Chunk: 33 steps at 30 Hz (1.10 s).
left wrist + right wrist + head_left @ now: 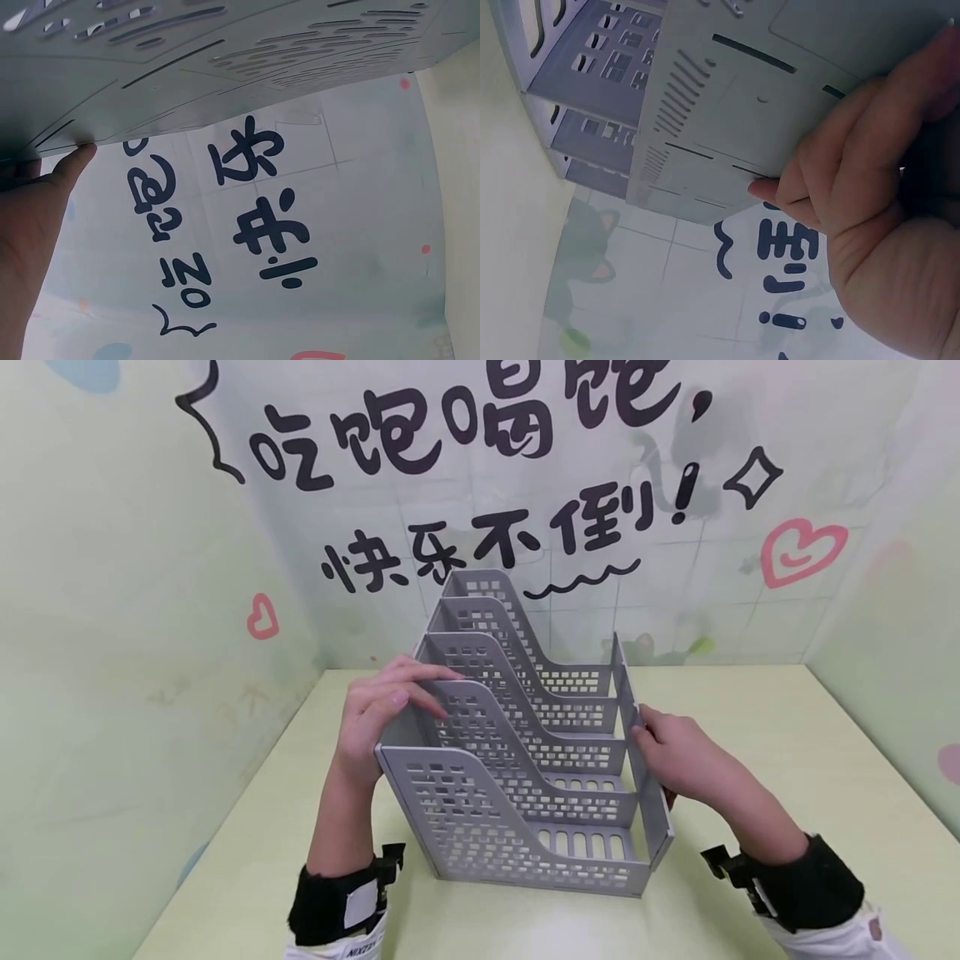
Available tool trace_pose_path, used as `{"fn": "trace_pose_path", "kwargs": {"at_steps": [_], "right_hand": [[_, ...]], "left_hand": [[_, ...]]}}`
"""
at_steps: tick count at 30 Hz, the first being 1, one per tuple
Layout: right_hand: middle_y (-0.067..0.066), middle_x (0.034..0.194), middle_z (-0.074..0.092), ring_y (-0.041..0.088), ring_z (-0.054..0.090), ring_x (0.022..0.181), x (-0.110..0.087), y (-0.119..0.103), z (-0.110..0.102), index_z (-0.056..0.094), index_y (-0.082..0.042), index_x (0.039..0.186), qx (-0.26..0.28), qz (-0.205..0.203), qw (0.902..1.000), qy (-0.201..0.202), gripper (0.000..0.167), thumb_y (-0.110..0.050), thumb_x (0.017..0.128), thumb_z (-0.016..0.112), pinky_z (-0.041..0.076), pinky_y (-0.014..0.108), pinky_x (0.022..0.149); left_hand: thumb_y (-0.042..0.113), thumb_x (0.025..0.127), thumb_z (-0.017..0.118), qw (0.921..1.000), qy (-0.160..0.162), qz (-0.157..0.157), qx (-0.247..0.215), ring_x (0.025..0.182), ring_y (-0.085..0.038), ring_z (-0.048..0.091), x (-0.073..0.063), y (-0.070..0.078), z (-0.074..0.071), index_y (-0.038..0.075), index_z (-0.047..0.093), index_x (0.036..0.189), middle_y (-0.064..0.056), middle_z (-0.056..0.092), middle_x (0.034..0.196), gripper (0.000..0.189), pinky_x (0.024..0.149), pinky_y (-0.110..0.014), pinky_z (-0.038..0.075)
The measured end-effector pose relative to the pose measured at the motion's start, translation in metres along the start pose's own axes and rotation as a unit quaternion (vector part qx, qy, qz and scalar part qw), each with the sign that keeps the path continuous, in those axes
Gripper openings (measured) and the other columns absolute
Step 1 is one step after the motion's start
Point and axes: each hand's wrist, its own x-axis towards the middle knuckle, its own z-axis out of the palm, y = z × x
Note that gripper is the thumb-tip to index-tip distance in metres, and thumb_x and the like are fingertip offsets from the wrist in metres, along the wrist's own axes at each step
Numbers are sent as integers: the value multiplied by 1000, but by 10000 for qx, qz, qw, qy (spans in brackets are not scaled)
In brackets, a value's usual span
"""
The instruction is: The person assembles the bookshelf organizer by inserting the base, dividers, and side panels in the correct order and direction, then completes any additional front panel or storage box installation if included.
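Observation:
A grey plastic file rack (480, 814) stands tilted above the table in the head view, its several sloping dividers pierced with small rectangular holes. My left hand (371, 710) grips the tall left side, fingers hooked over the upper edge between two dividers. On the low right side, my right hand (686, 752) holds the long panel, with the thumb at its upper edge. In the left wrist view a finger of the left hand (34, 225) touches the panel's edge. The right wrist view shows fingers of the right hand (862, 165) against the slotted outer face.
The pale table (765, 735) spreads beneath and around the rack. Behind it stands a wall (465, 485) with large black lettering and pink hearts; side walls close in left and right. Black bands (810, 881) wrap both wrists over white sleeves.

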Motion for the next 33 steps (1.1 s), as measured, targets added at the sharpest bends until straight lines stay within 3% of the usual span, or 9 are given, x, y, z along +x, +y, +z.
{"fn": "trace_pose_path", "kwargs": {"at_steps": [10,13,16,20,23,29,33], "right_hand": [[23,93,72,20,65,53,-3,2,0,37,9,154,-24,8,9998,-183,48,-18,114,33,56,44,45],[31,102,71,21,69,58,-2,1,-1,28,10,160,-125,23,9998,-158,53,-18,115,32,56,41,46],[43,111,66,23,73,62,-1,-1,-1,7,9,166,-176,133,9996,-178,61,-18,116,29,58,39,48],[46,103,64,26,74,58,1,-2,-1,-11,6,166,-246,211,9991,-271,68,-18,116,28,60,39,49],[41,94,66,25,73,55,1,-2,-3,-7,6,167,-320,194,9987,-333,67,-17,115,29,60,39,50],[40,94,64,22,72,53,2,0,-6,-4,6,167,-454,165,9980,-401,67,-17,115,31,61,37,53],[27,81,63,19,70,60,3,-1,-6,1,10,166,-785,-10,9965,-287,66,-18,115,33,58,35,58]], "left_hand": [[7,88,38,9998,-3,2,190,98,-20,65,-3,-1,0,-2,74,68,7,82,108,42,95,-36,47],[8,89,38,9998,1,45,204,100,-20,65,-1,-1,0,-3,74,69,7,82,109,42,95,-37,47],[9,89,38,9998,29,38,207,100,-21,65,2,0,0,-4,74,69,8,81,109,43,96,-37,47],[9,89,38,9997,70,-22,247,99,-20,65,2,0,1,-3,74,69,10,81,109,44,95,-37,47],[9,89,37,9996,90,-19,271,99,-20,65,2,1,1,-3,74,69,11,81,109,44,96,-37,46],[9,89,37,9997,111,-7,220,102,-20,65,2,1,2,-2,75,70,12,81,110,44,99,-38,46],[8,89,37,9997,153,4,188,103,-20,66,2,1,3,-1,75,70,11,81,110,43,101,-38,45]]}}
